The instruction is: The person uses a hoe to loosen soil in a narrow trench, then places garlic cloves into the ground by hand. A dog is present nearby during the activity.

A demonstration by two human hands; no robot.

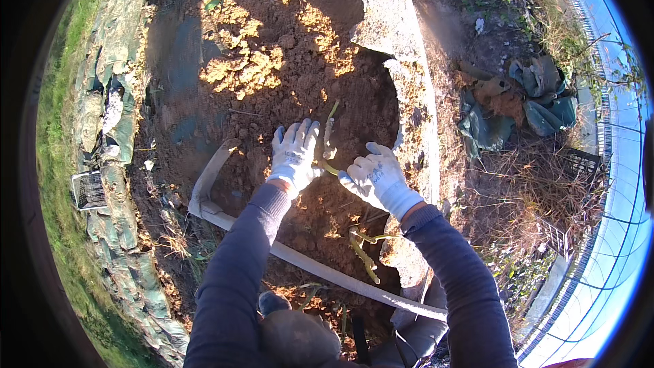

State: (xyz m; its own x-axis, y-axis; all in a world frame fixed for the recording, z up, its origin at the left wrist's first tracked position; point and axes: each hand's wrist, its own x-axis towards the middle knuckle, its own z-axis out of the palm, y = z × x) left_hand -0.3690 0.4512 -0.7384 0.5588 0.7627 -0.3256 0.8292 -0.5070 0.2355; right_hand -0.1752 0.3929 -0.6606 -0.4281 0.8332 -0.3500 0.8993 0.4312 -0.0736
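My left hand point(295, 156), in a white work glove with grey coating, lies palm down on loose brown soil point(301, 214), its fingers stretched forward. Beside its thumb runs a short green plant stem point(330, 168). The other end of that stem reaches the thumb of my right hand point(377, 176), gloved the same way with bent fingers. Whether the right fingers grip it is hidden. Ahead of the hands, a knobbly brown-green stem point(330, 133) sticks out of the soil. Nearer to me lie more thick green stems point(364, 258), right of my left forearm.
A long-handled hoe point(317, 264) lies across the soil under my left forearm. A torn, sunlit sheet point(416, 92) edges the dug strip on the right. Crumpled green sheeting point(541, 97) lies farther right. Ragged sheeting point(115, 245) and a plastic crate point(90, 190) are at left.
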